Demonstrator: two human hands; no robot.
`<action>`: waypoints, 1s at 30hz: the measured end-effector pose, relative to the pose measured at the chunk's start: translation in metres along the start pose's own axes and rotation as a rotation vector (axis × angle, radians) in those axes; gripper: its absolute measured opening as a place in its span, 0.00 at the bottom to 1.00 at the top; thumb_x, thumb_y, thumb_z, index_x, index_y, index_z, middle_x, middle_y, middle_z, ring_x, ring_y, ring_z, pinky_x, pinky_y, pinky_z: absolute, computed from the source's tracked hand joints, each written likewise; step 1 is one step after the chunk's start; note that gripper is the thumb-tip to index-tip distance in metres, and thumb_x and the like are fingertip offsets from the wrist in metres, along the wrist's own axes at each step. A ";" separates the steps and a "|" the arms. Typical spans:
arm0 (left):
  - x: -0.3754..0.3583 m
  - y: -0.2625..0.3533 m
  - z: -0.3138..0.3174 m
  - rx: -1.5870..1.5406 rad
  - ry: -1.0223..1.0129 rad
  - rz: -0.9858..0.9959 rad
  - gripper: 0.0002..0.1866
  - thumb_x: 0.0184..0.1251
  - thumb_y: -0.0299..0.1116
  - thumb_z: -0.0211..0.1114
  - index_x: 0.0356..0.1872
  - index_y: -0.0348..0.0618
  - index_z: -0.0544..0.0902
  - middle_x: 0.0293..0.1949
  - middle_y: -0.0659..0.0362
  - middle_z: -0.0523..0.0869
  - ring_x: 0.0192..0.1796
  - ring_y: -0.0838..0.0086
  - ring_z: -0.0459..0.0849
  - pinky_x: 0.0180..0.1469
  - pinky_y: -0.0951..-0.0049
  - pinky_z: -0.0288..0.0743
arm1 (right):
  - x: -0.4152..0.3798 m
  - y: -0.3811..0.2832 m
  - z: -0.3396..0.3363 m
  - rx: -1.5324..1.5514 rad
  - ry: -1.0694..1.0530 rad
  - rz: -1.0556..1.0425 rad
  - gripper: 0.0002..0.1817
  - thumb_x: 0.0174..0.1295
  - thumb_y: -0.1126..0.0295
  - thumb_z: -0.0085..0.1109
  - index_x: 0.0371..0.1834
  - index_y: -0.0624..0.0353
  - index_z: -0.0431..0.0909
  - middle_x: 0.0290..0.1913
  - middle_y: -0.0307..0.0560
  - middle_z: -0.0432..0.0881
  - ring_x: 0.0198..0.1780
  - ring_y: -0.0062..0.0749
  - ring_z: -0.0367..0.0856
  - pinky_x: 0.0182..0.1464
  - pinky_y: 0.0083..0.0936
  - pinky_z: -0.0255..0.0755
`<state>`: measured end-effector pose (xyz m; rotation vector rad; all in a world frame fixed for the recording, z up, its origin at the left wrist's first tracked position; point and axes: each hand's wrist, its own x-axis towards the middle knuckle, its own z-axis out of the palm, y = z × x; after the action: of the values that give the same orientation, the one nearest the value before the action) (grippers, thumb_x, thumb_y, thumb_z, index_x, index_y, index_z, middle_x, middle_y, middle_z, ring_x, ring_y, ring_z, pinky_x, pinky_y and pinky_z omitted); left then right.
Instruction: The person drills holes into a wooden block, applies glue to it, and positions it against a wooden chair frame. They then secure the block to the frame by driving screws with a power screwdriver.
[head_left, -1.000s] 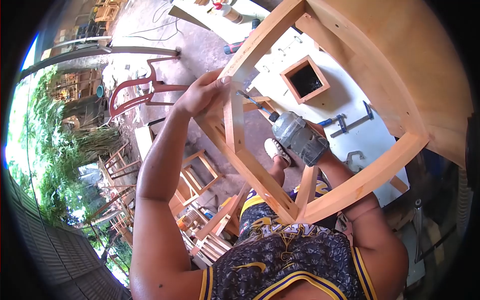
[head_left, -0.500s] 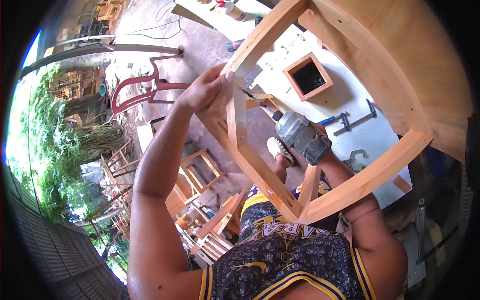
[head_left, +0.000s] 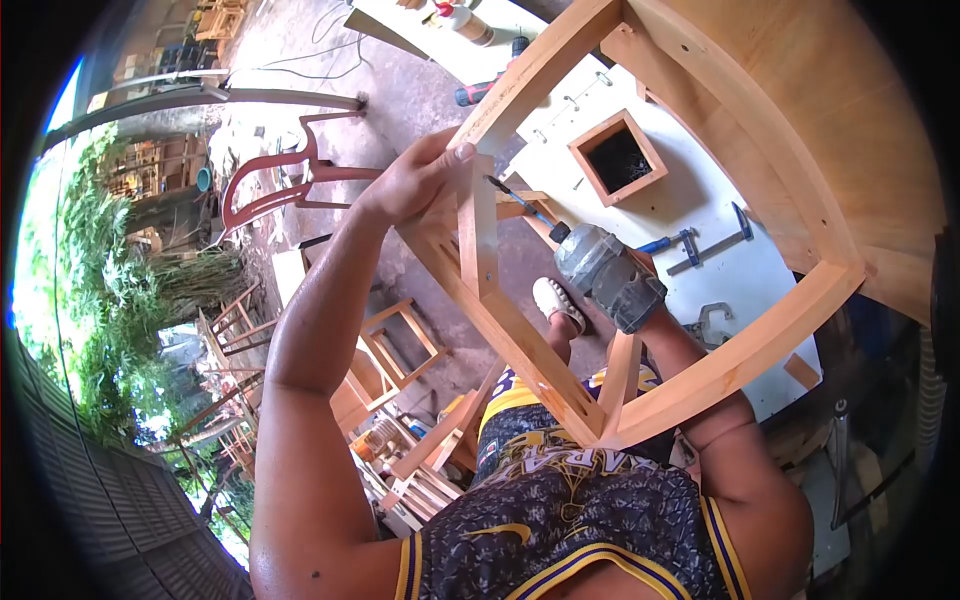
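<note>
My left hand (head_left: 425, 180) grips the corner of a wooden chair frame (head_left: 525, 345), its thumb lying over the wood beside a diagonal corner brace (head_left: 478, 225). A screw hole or screw head shows in the brace's lower end. My right hand (head_left: 652, 318), largely hidden behind the tool, holds a power drill (head_left: 605, 272) with a clouded, worn cover around its body. From the drill a long bit (head_left: 520, 202) points up and left, its tip at the brace's upper end; whether it touches cannot be made out.
A white worktable (head_left: 690, 230) carries a square wooden box (head_left: 618, 158), a blue bar clamp (head_left: 710, 240) and a C-clamp (head_left: 715, 318). Another drill (head_left: 480, 92) and a glue bottle (head_left: 463, 22) lie farther up. A red plastic chair (head_left: 300, 180) and wooden frames (head_left: 400, 355) stand leftward.
The chair frame, my left hand and the drill have shifted very slightly right in view. The bit's tip stays by the brace's upper end, and both grips are the same.
</note>
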<state>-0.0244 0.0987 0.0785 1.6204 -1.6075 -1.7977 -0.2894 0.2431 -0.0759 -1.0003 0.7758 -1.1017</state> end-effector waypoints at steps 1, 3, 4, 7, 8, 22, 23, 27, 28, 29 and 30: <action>0.001 -0.001 0.000 0.000 -0.001 0.001 0.31 0.75 0.49 0.54 0.67 0.33 0.67 0.39 0.69 0.74 0.41 0.87 0.68 0.45 0.83 0.66 | 0.000 0.000 0.000 0.026 0.004 0.003 0.21 0.48 0.71 0.71 0.46 0.63 0.78 0.40 0.45 0.84 0.39 0.25 0.81 0.44 0.26 0.78; 0.000 -0.001 0.000 0.017 -0.005 0.058 0.30 0.76 0.51 0.52 0.63 0.32 0.71 0.47 0.60 0.80 0.50 0.79 0.75 0.54 0.75 0.70 | 0.002 -0.003 0.000 -0.081 -0.023 -0.024 0.20 0.48 0.71 0.71 0.46 0.63 0.78 0.39 0.45 0.84 0.39 0.25 0.81 0.44 0.26 0.77; -0.001 0.001 -0.001 0.017 -0.005 0.056 0.30 0.76 0.51 0.52 0.63 0.32 0.71 0.47 0.60 0.80 0.50 0.79 0.75 0.54 0.75 0.70 | 0.004 -0.006 0.001 -0.189 -0.049 -0.051 0.20 0.48 0.71 0.71 0.45 0.63 0.78 0.39 0.44 0.84 0.38 0.26 0.81 0.44 0.26 0.77; -0.002 0.005 -0.001 0.046 -0.014 0.008 0.30 0.76 0.50 0.52 0.64 0.32 0.70 0.47 0.60 0.80 0.50 0.79 0.75 0.54 0.75 0.70 | 0.004 -0.017 0.005 -0.406 -0.058 -0.123 0.19 0.47 0.72 0.71 0.44 0.62 0.78 0.37 0.44 0.83 0.38 0.26 0.80 0.43 0.26 0.77; -0.001 0.003 -0.002 0.022 -0.026 0.006 0.30 0.76 0.50 0.52 0.64 0.32 0.70 0.47 0.60 0.80 0.50 0.79 0.75 0.55 0.75 0.70 | 0.003 -0.016 0.006 -0.407 -0.054 -0.124 0.19 0.47 0.72 0.71 0.44 0.62 0.78 0.37 0.44 0.83 0.38 0.26 0.80 0.43 0.26 0.77; 0.000 0.007 -0.004 -0.030 -0.131 -0.058 0.30 0.73 0.49 0.57 0.65 0.34 0.68 0.51 0.59 0.78 0.53 0.76 0.75 0.57 0.73 0.69 | 0.009 -0.027 0.002 -0.357 -0.011 -0.285 0.16 0.48 0.70 0.67 0.39 0.63 0.77 0.33 0.51 0.81 0.32 0.44 0.81 0.37 0.32 0.76; -0.001 0.011 -0.001 -0.039 -0.129 -0.041 0.30 0.72 0.51 0.57 0.61 0.34 0.70 0.50 0.57 0.79 0.53 0.75 0.76 0.57 0.72 0.70 | 0.011 -0.034 0.001 -0.379 -0.038 -0.277 0.18 0.46 0.69 0.68 0.40 0.63 0.77 0.32 0.53 0.80 0.33 0.49 0.81 0.37 0.34 0.76; -0.002 0.018 0.002 -0.039 -0.150 0.012 0.31 0.71 0.53 0.58 0.59 0.33 0.71 0.50 0.56 0.80 0.52 0.75 0.77 0.57 0.72 0.71 | 0.019 -0.042 -0.002 -0.388 -0.028 -0.346 0.18 0.47 0.69 0.67 0.41 0.63 0.76 0.32 0.53 0.80 0.34 0.50 0.82 0.37 0.37 0.76; -0.002 0.020 0.001 -0.039 -0.151 0.014 0.31 0.71 0.53 0.58 0.59 0.33 0.71 0.50 0.56 0.80 0.52 0.75 0.77 0.57 0.72 0.71 | 0.019 -0.044 -0.002 -0.382 -0.051 -0.320 0.18 0.47 0.68 0.68 0.41 0.63 0.76 0.33 0.53 0.80 0.34 0.51 0.82 0.38 0.37 0.76; -0.003 0.021 0.002 -0.035 -0.146 0.005 0.32 0.71 0.54 0.58 0.60 0.33 0.70 0.50 0.56 0.80 0.52 0.75 0.77 0.57 0.72 0.70 | 0.018 -0.045 -0.002 -0.375 -0.076 -0.291 0.19 0.47 0.68 0.68 0.41 0.64 0.76 0.34 0.54 0.81 0.35 0.51 0.82 0.38 0.38 0.77; -0.004 0.021 0.002 -0.032 -0.141 -0.005 0.33 0.71 0.54 0.58 0.61 0.33 0.69 0.50 0.56 0.80 0.52 0.75 0.77 0.57 0.72 0.70 | 0.018 -0.047 -0.003 -0.374 -0.077 -0.289 0.19 0.47 0.68 0.68 0.41 0.64 0.76 0.34 0.54 0.81 0.35 0.51 0.82 0.38 0.38 0.77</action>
<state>-0.0341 0.0952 0.0973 1.5167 -1.6246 -1.9692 -0.3033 0.2196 -0.0339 -1.4985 0.8079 -1.1786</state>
